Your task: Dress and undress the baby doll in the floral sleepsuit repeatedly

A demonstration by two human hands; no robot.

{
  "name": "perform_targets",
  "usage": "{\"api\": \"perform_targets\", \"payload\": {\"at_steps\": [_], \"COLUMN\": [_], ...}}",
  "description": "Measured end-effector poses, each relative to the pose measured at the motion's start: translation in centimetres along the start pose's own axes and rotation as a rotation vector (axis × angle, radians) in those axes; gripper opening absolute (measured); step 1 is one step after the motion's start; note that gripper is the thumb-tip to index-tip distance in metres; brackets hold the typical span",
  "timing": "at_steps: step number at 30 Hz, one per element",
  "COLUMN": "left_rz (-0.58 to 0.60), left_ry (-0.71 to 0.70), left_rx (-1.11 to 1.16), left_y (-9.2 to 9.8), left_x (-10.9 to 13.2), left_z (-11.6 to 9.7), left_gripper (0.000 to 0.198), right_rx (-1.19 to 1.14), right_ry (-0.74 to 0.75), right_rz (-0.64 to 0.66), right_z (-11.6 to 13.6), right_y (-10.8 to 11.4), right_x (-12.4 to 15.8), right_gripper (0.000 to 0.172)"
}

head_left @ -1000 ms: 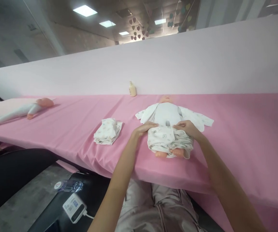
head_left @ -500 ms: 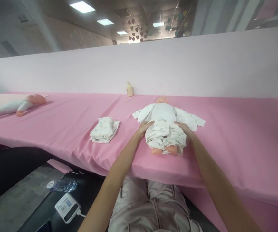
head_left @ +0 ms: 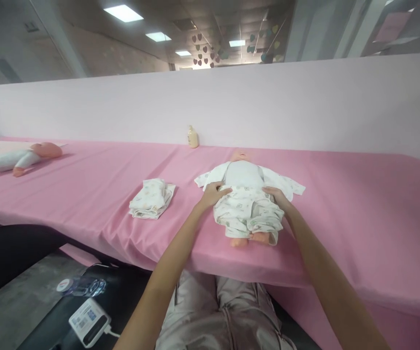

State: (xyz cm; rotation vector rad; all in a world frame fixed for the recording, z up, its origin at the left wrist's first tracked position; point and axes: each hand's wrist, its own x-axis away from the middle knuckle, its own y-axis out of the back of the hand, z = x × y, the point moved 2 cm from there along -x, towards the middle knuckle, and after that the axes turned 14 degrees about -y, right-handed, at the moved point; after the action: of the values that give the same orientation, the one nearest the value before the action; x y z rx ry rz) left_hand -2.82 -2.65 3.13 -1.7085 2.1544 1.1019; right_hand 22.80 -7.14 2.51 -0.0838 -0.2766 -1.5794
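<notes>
Head: doll (head_left: 244,173) on pink-clothed table (head_left: 344,214), white wall (head_left: 122,109) behind.

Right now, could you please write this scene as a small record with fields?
left hand: touching the upper left edge of the patterned pants
right hand: touching their upper right edge
near doll: on its back, feet showing below the pants
folded cloth: on the pink table, left of this doll
other doll: far left
pale bottle: upright by the wall
</notes>
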Motion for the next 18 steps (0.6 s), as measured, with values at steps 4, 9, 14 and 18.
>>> {"api": "perform_targets", "payload": {"at_steps": [4,9,14,18], "left_rz": [-0.015,-0.231,-0.306,-0.267], "left_ry": [-0.061,0.164,0.408,0.504], "left_rx": [0.04,0.161,0.407,0.722], "left_y": [-0.2,-1.9,-3.8,-4.6], "left_x": [-1.7,-3.4,-2.4,-2.1], "left_z": [-0.6,1.6,4.6,4.9], "left_gripper": [0.021,0.027,0.043,0.046], "right_rx": [0.167,0.135,0.154,0.133], "right_ry": [0.098,0.158,0.057,0.037], "right_rz": [-0.115,-0.421,-0.506,-0.375], "right_z": [1.2,0.9,-1.4,-1.9], "right_y": [1.5,0.4,-0.9,-0.7], "right_x": [-1.1,-4.6,-6.0,-5.4], "right_gripper": [0.042,0.044,0.047,0.052]}}
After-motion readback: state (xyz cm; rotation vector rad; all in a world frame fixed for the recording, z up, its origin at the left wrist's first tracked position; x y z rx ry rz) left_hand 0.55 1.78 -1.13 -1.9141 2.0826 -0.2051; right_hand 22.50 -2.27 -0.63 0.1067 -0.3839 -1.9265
